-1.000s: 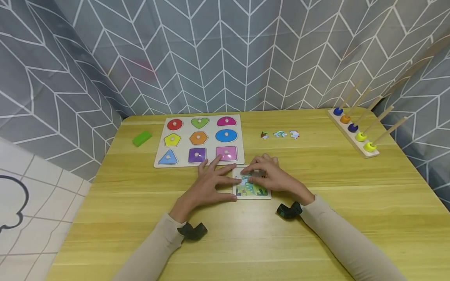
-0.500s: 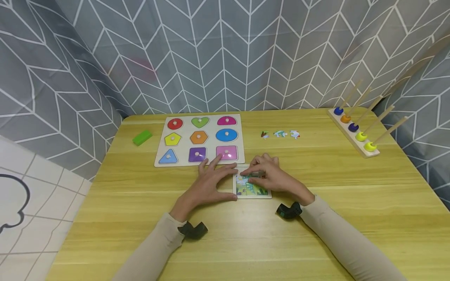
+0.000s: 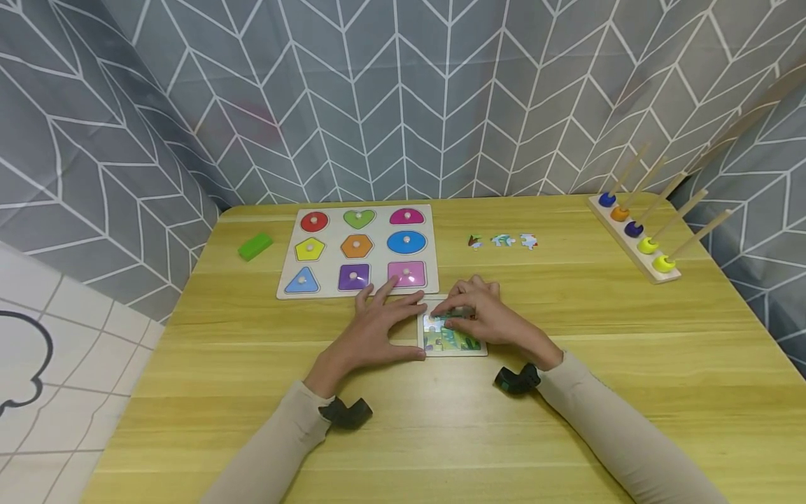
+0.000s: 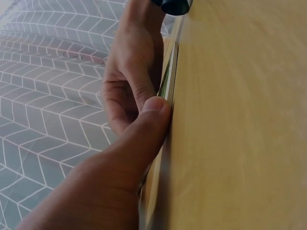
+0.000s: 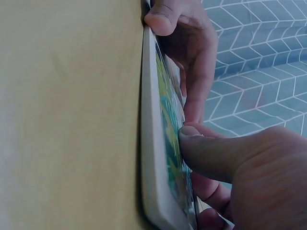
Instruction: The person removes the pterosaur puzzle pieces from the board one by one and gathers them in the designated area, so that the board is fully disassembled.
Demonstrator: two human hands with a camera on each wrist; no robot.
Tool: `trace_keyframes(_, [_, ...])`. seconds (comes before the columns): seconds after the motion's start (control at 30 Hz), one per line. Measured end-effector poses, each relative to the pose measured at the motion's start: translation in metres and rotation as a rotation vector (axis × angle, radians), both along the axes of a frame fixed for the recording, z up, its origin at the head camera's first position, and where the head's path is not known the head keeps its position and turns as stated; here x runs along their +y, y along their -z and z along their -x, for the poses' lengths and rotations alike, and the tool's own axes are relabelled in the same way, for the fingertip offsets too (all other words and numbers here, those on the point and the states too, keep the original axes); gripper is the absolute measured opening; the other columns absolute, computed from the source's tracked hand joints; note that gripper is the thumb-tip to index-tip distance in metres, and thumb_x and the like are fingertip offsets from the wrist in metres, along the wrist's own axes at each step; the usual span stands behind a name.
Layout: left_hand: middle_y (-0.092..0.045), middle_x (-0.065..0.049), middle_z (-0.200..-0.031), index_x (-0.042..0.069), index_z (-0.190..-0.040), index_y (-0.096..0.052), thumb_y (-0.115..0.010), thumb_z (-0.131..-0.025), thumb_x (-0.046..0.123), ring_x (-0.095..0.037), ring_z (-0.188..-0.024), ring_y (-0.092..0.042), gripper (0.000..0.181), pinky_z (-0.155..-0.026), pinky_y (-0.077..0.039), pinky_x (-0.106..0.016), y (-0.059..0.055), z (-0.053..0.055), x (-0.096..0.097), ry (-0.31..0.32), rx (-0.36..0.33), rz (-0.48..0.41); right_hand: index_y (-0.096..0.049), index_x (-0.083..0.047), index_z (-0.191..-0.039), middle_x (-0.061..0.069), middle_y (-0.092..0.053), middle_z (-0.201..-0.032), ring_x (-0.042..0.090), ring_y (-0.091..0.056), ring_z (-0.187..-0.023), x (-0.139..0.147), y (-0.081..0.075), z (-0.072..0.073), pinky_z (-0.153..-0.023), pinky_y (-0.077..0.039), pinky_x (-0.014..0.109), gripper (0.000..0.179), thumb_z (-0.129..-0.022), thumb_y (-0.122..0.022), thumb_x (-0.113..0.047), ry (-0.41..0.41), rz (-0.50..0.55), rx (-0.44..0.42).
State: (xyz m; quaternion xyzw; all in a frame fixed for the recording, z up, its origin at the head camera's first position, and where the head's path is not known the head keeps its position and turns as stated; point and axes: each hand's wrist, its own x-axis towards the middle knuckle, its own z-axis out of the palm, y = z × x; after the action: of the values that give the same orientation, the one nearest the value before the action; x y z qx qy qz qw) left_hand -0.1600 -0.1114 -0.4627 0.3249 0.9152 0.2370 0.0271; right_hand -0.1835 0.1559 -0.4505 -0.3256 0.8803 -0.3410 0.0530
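Observation:
A small picture puzzle board [image 3: 456, 353] with a pale rim lies on the wooden table. My left hand [image 3: 371, 332] spans its left edge, fingers spread and fairly straight. Its thumb [image 4: 154, 108] touches the near left corner, and other fingertips sit by the far left corner. My right hand [image 3: 488, 315] reaches over the board from the right; its thumb [image 5: 192, 136] and index finger pinch a light blue puzzle piece [image 3: 433, 323] at the picture's left side. That hand hides the upper right of the picture.
Behind the board, several loose puzzle pieces [image 3: 502, 240] lie in a row. A knobbed shape board [image 3: 290, 266] adjoins the puzzle's far left, with a green block [image 3: 255, 246] beyond it. A peg stand with rings [image 3: 630, 245] stands at the right.
A finger of my left hand has come off the picture and moved up to the far left corner, uncovering the light blue piece. My right hand has hardly moved.

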Motion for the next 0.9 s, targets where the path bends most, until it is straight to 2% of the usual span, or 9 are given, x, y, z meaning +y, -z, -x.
trace_keyframes(0.4, [-0.038,0.014,-0.163,0.031,-0.148,-0.054,-0.073,-0.08,0.068,-0.029,-0.161,-0.006,0.08,-0.122,-0.002,-0.067,0.001,0.0,0.0,-0.006,-0.007,-0.003,-0.077,-0.028,-0.106,-0.008,-0.069,-0.101,0.014,-0.04,-0.094,-0.001,0.002,0.0,-0.08,-0.017,0.04,0.021,-0.089,-0.079,-0.016,-0.004,0.026,0.007])
trace_keyframes(0.63, [-0.041,0.012,-0.162,0.029,-0.147,-0.056,-0.072,-0.081,0.066,-0.03,-0.161,-0.009,0.077,-0.121,-0.004,-0.067,0.0,-0.001,0.001,-0.003,0.022,-0.022,-0.076,-0.026,-0.105,-0.01,-0.072,-0.103,0.013,-0.041,-0.095,-0.002,0.002,0.0,-0.081,-0.019,0.038,0.02,-0.089,-0.079,-0.014,-0.017,0.048,0.015])
trace_keyframes(0.9, [-0.045,0.01,-0.16,0.029,-0.143,-0.058,-0.063,-0.087,0.067,-0.033,-0.16,-0.014,0.068,-0.122,-0.008,-0.069,0.003,-0.003,0.01,-0.076,0.051,0.025,-0.077,-0.024,-0.105,-0.011,-0.075,-0.103,0.013,-0.041,-0.092,-0.003,0.002,-0.001,-0.081,-0.019,0.039,0.02,-0.089,-0.078,-0.013,-0.023,0.06,0.003])
